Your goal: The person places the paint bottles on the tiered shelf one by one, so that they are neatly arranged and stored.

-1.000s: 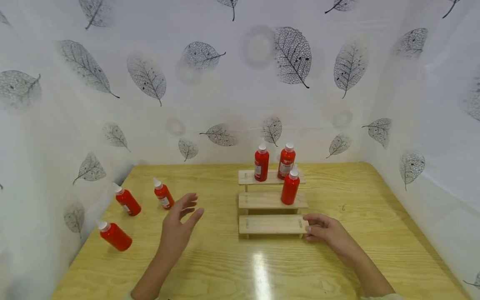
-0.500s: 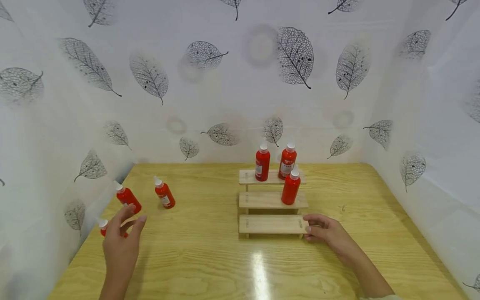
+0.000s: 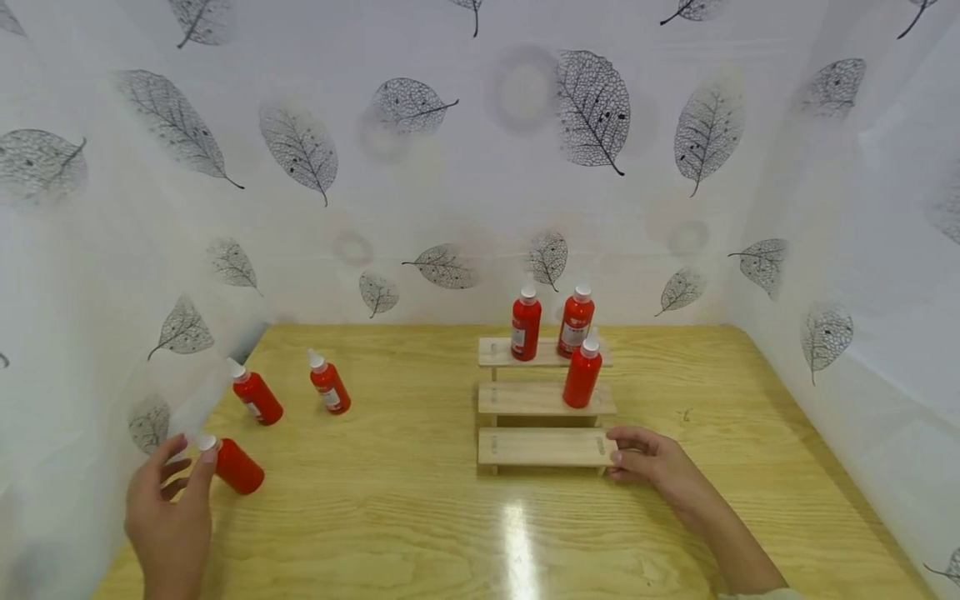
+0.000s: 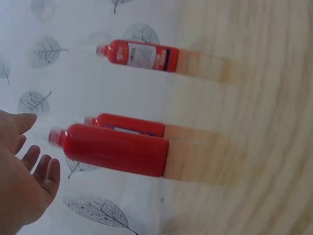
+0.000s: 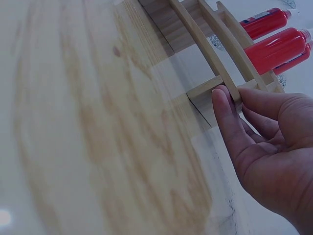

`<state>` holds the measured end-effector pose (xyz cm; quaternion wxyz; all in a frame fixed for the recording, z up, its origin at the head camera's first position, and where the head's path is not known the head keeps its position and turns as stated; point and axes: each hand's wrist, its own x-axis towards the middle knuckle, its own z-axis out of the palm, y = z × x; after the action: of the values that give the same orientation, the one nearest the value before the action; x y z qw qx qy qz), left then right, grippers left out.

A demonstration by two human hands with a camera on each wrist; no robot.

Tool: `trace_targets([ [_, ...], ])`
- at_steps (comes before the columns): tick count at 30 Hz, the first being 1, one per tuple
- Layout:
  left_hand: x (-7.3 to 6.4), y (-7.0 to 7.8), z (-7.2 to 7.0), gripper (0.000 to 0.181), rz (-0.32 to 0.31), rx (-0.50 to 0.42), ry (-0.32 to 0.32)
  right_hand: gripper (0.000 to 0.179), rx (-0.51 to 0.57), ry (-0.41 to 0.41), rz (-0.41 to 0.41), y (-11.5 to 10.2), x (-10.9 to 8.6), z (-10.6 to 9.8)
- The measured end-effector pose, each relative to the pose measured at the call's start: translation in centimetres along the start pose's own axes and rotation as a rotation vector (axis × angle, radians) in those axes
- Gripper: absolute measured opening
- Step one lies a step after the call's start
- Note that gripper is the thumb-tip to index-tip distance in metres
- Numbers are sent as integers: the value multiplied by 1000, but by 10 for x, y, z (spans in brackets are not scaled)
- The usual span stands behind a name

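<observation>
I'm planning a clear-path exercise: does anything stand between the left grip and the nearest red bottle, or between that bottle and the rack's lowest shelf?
Nothing visible does: the left grip is close to the red squeeze bottle, and only wooden tabletop shows between that bottle and the lowest shelf.

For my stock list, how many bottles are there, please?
6: two bottles on the top shelf, one bottle on the middle shelf, three bottles on the table at left.
</observation>
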<state>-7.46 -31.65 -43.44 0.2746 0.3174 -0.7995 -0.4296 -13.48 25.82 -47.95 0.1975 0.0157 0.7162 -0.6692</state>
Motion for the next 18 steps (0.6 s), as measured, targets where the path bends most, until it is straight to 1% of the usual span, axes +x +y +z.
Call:
trace_targets([
  [3, 8, -6, -1, 52, -58, -12, -47, 62, 0, 2, -2, 1, 0, -1],
  [5, 11, -11, -1, 54, -92, -8, -92, 62, -2, 0, -4, 2, 0, -2],
  [7, 15, -14, -1, 55, -112, -14, -132, 62, -5, -2, -8, 3, 1, -2],
  [10, 17, -17, 1, 56, -115, -3, -166, 61, -7, -3, -14, 3, 1, -2],
  [15, 20, -17, 3, 61, -145, 10, -227, 61, -9, -1, -16, 3, 0, -2],
  [18, 20, -16, 4, 64, -149, 13, -257, 61, -10, 4, -14, 3, 0, -1],
])
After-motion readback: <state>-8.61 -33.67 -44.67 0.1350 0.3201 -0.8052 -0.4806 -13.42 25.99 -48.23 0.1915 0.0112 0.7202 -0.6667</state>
